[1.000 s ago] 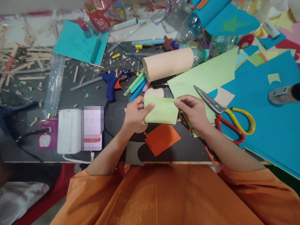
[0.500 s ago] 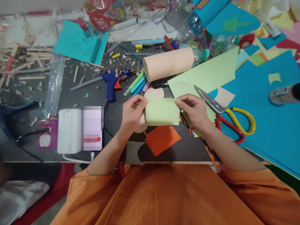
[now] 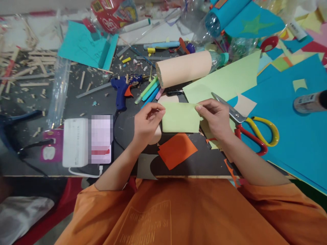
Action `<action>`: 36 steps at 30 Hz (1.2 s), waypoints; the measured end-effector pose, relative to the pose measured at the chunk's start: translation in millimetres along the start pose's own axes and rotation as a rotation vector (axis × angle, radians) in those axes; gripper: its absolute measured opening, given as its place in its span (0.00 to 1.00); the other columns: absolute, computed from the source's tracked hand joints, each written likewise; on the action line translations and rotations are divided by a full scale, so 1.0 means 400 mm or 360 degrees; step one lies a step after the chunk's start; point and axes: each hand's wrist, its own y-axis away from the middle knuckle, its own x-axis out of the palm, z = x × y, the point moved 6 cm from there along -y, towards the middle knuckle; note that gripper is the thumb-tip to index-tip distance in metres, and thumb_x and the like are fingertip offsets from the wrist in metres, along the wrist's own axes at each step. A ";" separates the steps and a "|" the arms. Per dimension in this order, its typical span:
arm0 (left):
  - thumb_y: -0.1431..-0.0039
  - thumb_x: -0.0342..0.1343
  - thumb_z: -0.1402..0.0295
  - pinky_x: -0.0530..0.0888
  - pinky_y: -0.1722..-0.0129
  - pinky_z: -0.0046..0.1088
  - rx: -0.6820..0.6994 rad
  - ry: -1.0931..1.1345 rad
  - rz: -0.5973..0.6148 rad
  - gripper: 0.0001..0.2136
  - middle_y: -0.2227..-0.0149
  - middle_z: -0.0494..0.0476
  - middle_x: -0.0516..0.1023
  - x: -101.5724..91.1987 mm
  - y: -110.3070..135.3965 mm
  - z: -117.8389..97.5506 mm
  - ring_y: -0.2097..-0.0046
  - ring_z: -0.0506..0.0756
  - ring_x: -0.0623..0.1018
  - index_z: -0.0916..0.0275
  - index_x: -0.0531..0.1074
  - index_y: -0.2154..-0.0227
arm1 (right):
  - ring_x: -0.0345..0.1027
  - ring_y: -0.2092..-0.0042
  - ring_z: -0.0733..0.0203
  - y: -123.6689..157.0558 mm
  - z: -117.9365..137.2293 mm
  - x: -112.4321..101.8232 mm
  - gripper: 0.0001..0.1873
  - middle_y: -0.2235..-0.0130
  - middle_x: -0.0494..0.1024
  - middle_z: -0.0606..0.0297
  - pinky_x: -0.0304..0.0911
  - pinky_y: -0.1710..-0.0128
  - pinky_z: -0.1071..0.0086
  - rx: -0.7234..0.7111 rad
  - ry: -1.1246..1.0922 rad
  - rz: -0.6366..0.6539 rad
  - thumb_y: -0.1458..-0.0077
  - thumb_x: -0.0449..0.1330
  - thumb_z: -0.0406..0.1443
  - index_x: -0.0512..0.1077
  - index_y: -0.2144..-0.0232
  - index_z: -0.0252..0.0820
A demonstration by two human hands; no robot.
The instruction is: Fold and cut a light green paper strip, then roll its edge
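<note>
A small rectangle of pale green paper (image 3: 181,117) is stretched between my two hands above the dark table. My left hand (image 3: 147,121) pinches its upper left corner between thumb and fingers. At the upper right corner, my right hand (image 3: 215,117) grips it the same way. Orange paper pieces (image 3: 177,151) lie on the table just below it. Beyond it rests a peach-paper-wrapped bottle (image 3: 185,69), on its side. Scissors (image 3: 251,131) with red and yellow handles lie right of my right hand, their blades partly behind it.
A blue glue gun (image 3: 122,91) with a cord lies left of several markers (image 3: 150,91). A phone (image 3: 101,139) and a white power bank (image 3: 75,143) sit at the left front. Large blue sheets (image 3: 288,129) cover the right side. Wood sticks (image 3: 38,68) litter the far left.
The pale green paper has shifted slightly right and away from me, with both hands still pinching its corners. My right hand now covers more of the scissor blades.
</note>
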 end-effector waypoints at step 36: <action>0.52 0.64 0.72 0.77 0.73 0.18 -0.0414 0.0457 0.0531 0.25 0.39 0.58 0.67 0.046 0.024 0.019 0.75 0.41 0.74 0.50 0.74 0.49 | 0.61 0.73 0.67 -0.024 -0.025 -0.031 0.07 0.75 0.73 0.71 0.58 0.73 0.69 -0.0012 -0.0331 -0.0230 0.57 0.70 0.40 0.76 0.76 0.47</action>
